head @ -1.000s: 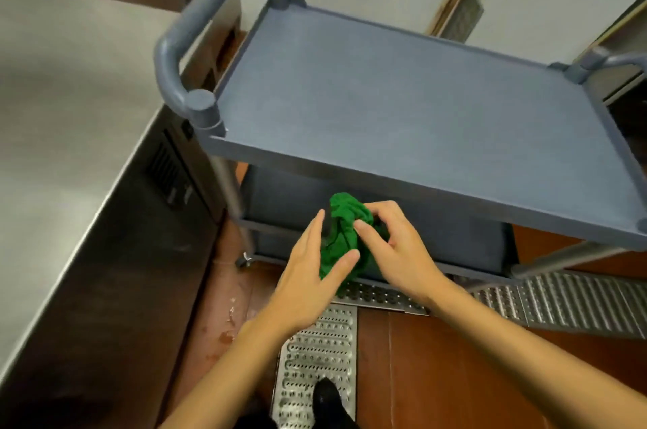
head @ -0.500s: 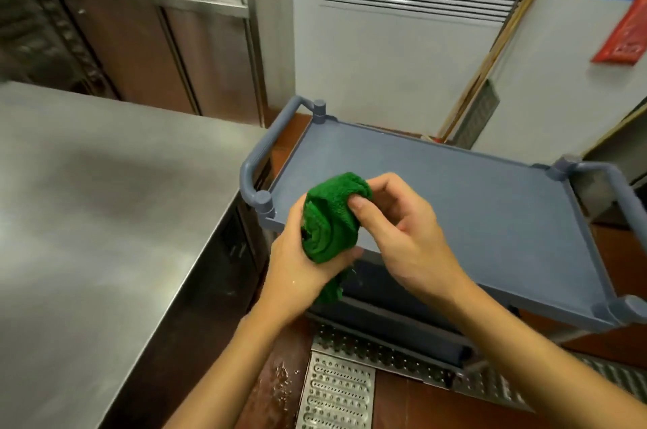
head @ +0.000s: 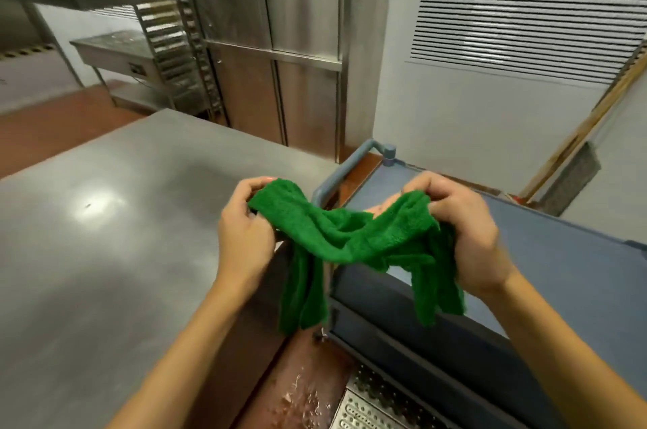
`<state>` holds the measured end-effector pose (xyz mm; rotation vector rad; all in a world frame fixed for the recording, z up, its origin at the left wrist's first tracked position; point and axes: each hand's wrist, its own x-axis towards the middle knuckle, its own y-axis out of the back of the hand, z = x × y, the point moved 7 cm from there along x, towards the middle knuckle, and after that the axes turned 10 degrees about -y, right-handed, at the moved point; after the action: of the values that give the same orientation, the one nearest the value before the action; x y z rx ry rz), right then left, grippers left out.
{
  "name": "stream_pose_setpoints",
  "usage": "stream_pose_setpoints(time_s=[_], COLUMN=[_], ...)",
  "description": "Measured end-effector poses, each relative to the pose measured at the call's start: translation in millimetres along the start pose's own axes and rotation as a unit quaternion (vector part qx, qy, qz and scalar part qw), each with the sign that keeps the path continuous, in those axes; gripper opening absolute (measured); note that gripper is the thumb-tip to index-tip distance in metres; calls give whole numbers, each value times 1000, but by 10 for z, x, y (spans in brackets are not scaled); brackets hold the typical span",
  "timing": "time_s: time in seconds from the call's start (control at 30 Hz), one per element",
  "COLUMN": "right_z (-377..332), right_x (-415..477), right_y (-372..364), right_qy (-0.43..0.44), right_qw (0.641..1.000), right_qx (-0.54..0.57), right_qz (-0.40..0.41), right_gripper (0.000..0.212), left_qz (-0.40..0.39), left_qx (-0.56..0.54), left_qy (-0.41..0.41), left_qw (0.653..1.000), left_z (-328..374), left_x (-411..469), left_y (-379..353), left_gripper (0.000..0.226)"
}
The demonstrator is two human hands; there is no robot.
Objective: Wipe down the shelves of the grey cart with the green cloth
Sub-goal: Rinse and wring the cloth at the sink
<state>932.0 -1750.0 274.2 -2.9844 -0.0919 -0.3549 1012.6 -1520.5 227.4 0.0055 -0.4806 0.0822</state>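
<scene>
Your left hand [head: 245,236] was gripping one end of the green cloth [head: 350,236], fingers curled over its top edge. Your right hand [head: 469,236] had the other end bunched up in its fingers. So both hands were clenched on the cloth, holding it stretched between them up in the air. The middle sagged a bit, and a loose tail hung down below each hand.

The cloth was above the near left corner of the grey cart [head: 560,271], over the gap between the cart and the desk [head: 122,236]. The cart sat on your right, with its curved handle [head: 336,180] showing just beyond the cloth. Its lower shelves looked dark under the top shelf [head: 525,229].

The shiny steel desk filled the left side. Down near you, the reddish floor [head: 304,376] looked wet, right beside a metal drain grate [head: 367,407]. Farther off were steel cabinet doors [head: 280,43], a slatted vent [head: 525,8] in the white wall, and a wooden-handled tool [head: 577,138] leaning at the far right.
</scene>
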Motion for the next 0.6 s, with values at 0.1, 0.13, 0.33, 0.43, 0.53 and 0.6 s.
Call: stream_pose_setpoints(time_s=[0.1,0.13,0.33,0.43,0.53,0.6], right_z=[459,629,1107,1017,1117,1235], right_x=[-169,-228,-403,-445,-609,-737], right_y=[-233,-395,-1506,-2314,-2925,-3261], right_qy=[-55,-85,-145,-64,-84,-108], right_qw=[994,987,950,950,950,946], right_qx=[-77,-95,-179,-212,-222,-238], right_qz=[-59,-98,-211,-219,-204,-193], right_gripper=[24,25,91,108,75,35], left_qz=[34,49,49,81,143,179], left_qx=[-27,-23,79,95,109,114], left_qy=[22,20,-57,-58,-45,-22], left_qw=[999,998,994,991,983,977], left_z=[311,446,1072,1243,1431,1540], left_x=[-40,-77,-444,-699,-951,-1154], left_y=[310,457,1092,1580,2269,2769], left_gripper=[29,29,28,31,37,41])
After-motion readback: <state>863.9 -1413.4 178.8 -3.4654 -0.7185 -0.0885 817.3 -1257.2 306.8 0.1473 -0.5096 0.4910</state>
